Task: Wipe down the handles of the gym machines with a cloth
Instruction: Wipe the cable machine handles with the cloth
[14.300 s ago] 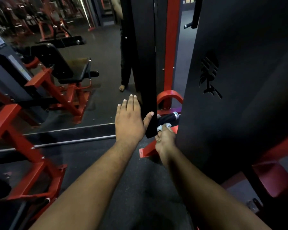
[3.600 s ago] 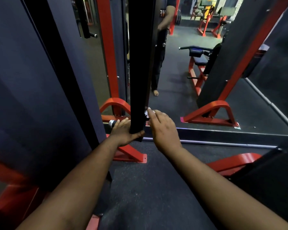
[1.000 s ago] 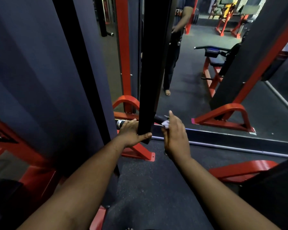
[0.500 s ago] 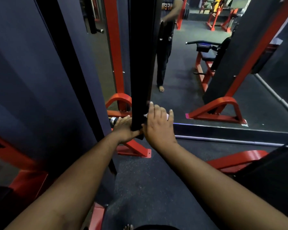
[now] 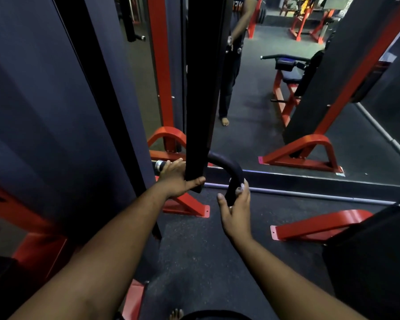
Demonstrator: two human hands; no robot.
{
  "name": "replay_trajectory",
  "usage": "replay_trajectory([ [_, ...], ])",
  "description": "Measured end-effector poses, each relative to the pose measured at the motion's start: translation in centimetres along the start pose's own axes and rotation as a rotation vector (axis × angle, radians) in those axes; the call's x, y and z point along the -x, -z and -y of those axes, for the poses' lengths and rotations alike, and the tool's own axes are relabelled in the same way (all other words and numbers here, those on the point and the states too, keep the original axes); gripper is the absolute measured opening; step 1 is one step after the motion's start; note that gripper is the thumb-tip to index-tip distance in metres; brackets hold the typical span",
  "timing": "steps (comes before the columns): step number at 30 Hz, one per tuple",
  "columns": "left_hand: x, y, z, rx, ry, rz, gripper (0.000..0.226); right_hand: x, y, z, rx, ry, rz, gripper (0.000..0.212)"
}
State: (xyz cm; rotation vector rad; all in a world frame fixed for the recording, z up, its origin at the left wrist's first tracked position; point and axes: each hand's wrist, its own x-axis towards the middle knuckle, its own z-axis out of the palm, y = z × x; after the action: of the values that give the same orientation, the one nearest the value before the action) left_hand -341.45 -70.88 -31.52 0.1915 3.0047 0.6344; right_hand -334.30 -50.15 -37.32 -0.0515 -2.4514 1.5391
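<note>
The left hand [image 5: 179,179] sits just left of centre, fingers curled over the straight part of the handle bar [image 5: 226,166] and thumb stretched to the right under the lower end of the black upright post [image 5: 203,88], which rises toward 12 o'clock and hides the middle of the bar. A chrome end cap [image 5: 159,165] shows at 9 o'clock of that hand. To the right of the post the bar bends down toward 5 o'clock, and the right hand [image 5: 237,211] closes around its lower end, thumb on the left side and fingers wrapped over the right. A small pale patch by those fingers [image 5: 241,187] may be the cloth [image 5: 240,188]; it is too small to tell for sure. Behind the bar, from 10 to 3 o'clock, a mirror [image 5: 252,116] meets the dark floor [image 5: 206,250] and shows 1 person standing, a red bench [image 5: 286,88] and red frames. A red foot plate [image 5: 187,206] lies just below the left hand, another red base [image 5: 321,224] at 4 o'clock.
</note>
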Motion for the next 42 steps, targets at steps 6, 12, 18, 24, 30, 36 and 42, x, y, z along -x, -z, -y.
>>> replay_trajectory([
  [6,-0.3,0.1,0.0,-0.008,0.014,0.04,0.086,-5.2,2.3,1.4,-0.309,-0.137,0.209,0.061],
  [12,-0.6,-0.2,0.5,-0.007,0.015,0.044,0.086,-9.3,5.4,4.2,-0.38,0.075,0.613,0.073],
  [18,-0.5,-0.4,0.7,-0.035,0.002,0.022,0.086,-7.4,4.2,2.3,-0.267,0.047,0.406,0.083],
  [24,0.2,-0.1,0.3,-0.024,-0.012,0.024,0.081,-3.1,2.4,-1.5,-0.306,-0.156,0.387,0.031],
  [30,0.4,0.0,0.1,-0.014,0.005,0.02,0.084,-2.4,2.4,2.4,-0.377,-0.082,0.056,0.037],
  [36,-0.5,-0.3,0.6,0.009,0.009,0.025,0.093,-5.9,3.8,6.6,0.026,0.536,0.081,0.06],
  [42,-0.8,-0.2,0.4,-0.001,0.008,0.015,0.087,-5.9,4.3,2.8,0.58,0.965,0.037,0.072],
])
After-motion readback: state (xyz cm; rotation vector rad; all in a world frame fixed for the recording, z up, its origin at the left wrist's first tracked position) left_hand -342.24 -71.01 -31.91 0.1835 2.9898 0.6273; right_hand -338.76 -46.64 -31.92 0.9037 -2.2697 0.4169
